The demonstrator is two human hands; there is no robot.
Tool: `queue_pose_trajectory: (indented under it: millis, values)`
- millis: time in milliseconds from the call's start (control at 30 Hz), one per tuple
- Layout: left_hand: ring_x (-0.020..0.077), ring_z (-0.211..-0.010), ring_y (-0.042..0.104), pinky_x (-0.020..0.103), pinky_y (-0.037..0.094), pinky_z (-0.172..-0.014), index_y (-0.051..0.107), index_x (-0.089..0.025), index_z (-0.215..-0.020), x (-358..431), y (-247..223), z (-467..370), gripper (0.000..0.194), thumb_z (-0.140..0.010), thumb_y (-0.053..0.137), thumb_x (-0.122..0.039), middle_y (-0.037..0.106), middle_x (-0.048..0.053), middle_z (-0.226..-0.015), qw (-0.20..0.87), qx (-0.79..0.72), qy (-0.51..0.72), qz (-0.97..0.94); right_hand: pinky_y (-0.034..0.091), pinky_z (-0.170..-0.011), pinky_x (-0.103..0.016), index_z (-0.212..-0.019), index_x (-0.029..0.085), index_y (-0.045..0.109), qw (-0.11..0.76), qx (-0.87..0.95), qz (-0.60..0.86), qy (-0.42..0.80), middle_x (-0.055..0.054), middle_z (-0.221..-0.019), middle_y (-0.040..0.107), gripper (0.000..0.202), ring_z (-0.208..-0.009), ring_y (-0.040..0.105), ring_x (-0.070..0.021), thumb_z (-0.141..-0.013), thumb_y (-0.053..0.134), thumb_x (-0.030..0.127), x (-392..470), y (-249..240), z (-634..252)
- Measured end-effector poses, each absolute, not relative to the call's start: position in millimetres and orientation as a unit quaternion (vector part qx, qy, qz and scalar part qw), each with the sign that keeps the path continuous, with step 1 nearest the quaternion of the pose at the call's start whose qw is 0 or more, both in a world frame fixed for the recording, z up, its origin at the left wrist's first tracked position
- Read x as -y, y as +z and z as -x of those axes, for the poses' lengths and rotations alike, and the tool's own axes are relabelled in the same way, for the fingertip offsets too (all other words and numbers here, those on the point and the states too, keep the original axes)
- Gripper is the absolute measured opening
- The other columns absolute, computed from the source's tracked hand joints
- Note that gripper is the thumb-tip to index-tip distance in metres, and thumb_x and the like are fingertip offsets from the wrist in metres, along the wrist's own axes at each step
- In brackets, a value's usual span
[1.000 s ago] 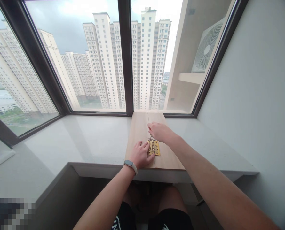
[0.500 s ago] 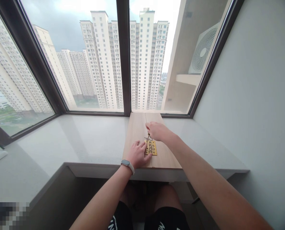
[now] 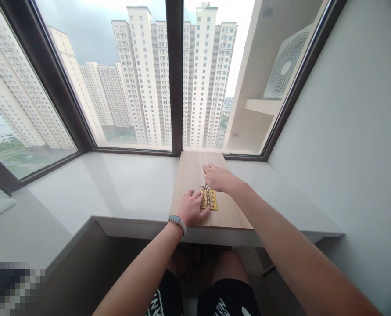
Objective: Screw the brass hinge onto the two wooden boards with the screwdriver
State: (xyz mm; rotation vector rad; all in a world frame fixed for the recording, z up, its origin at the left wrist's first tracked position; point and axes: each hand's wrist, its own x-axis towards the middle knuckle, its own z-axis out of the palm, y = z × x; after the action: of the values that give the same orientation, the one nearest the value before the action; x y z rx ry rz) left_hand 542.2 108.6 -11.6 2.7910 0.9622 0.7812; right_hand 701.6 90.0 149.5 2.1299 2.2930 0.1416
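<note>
A brass-coloured hinge [image 3: 212,201] lies opened flat over the seam between two pale wooden boards [image 3: 189,169]. My left hand [image 3: 193,208], with a light-banded watch on its wrist, rests spread beside it. The left index finger and thumb touch the hinge's left leaf and lower edge. My right hand [image 3: 219,176] is closed above the hinge's far end, around what looks like a screwdriver [image 3: 205,188]. Its thin shaft slants down toward the left leaf; the handle is hidden in my fist. Several small thin pieces, perhaps screws, lie by the hinge's top edge, too small to make out.
The boards lie across a white window ledge [image 3: 139,184], reaching from the window frame [image 3: 177,87] to the ledge's front edge. My legs are below that edge. A white wall [image 3: 353,131] stands at the right. A blurred dark patch covers the lower left corner.
My view has tilted slightly, shifting the scene a little right and up. Both hands keep their places at the hinge, the right one still closed above it.
</note>
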Motion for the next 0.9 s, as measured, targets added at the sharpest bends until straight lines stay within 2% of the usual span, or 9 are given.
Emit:
queue_pose_trajectory:
  millis: [133,400,567,700,800,900]
  values:
    - [0.0379,-0.136,0.048,0.056,0.038,-0.116,0.060,-0.022,-0.142,-109.1,-12.0,-542.0,0.061,-0.096,0.053,-0.062,0.063,0.012,-0.143,0.046,-0.313,0.254,-0.914,0.049,-0.086,-0.034,-0.117,0.020,0.059,0.012,-0.740,-0.672,0.045,-0.015,-0.119,0.068,0.017,-0.106,0.069,-0.0276,-0.101,0.055,0.024,-93.0,151.6,-701.3]
    - [0.0390,-0.136,0.048,0.053,0.040,-0.115,0.060,-0.022,-0.141,-109.7,-13.6,-542.9,0.061,-0.096,0.054,-0.063,0.064,0.010,-0.141,0.039,-0.312,0.258,-0.914,0.049,-0.082,-0.035,-0.120,0.020,0.058,0.001,-0.727,-0.682,0.078,-0.015,-0.113,0.069,0.025,-0.101,0.070,-0.0279,-0.108,0.038,0.030,-90.9,147.6,-697.7]
    - [0.0384,-0.136,0.048,0.054,0.040,-0.114,0.061,-0.023,-0.140,-109.7,-13.4,-542.6,0.059,-0.096,0.055,-0.061,0.065,0.010,-0.140,0.039,-0.309,0.261,-0.914,0.050,-0.079,-0.035,-0.125,0.020,0.055,0.004,-0.732,-0.679,0.058,-0.017,-0.125,0.064,0.025,-0.100,0.070,-0.0284,-0.104,0.046,0.030,-92.2,146.5,-702.0]
    - [0.0378,-0.136,0.048,0.053,0.039,-0.114,0.060,-0.024,-0.141,-109.8,-14.4,-542.8,0.059,-0.096,0.055,-0.061,0.065,0.010,-0.140,0.041,-0.311,0.262,-0.913,0.049,-0.081,-0.032,-0.117,0.019,0.057,0.001,-0.749,-0.661,0.048,-0.014,-0.120,0.067,0.018,-0.103,0.068,-0.0264,-0.099,0.055,0.023,-94.3,146.3,-704.0]
    - [0.0380,-0.136,0.048,0.054,0.039,-0.115,0.060,-0.023,-0.141,-110.3,-15.5,-543.3,0.060,-0.096,0.055,-0.061,0.064,0.011,-0.141,0.042,-0.312,0.262,-0.912,0.047,-0.081,-0.031,-0.110,0.020,0.059,-0.006,-0.753,-0.655,0.059,-0.013,-0.116,0.069,0.011,-0.102,0.068,-0.0247,-0.102,0.053,0.024,-93.7,146.6,-703.1]
    - [0.0379,-0.135,0.049,0.055,0.039,-0.114,0.060,-0.022,-0.141,-110.5,-15.5,-543.7,0.059,-0.096,0.055,-0.060,0.064,0.012,-0.141,0.039,-0.311,0.261,-0.913,0.047,-0.081,-0.031,-0.109,0.020,0.060,-0.009,-0.747,-0.661,0.073,-0.012,-0.114,0.070,0.015,-0.100,0.068,-0.0247,-0.105,0.048,0.028,-91.5,147.1,-700.4]
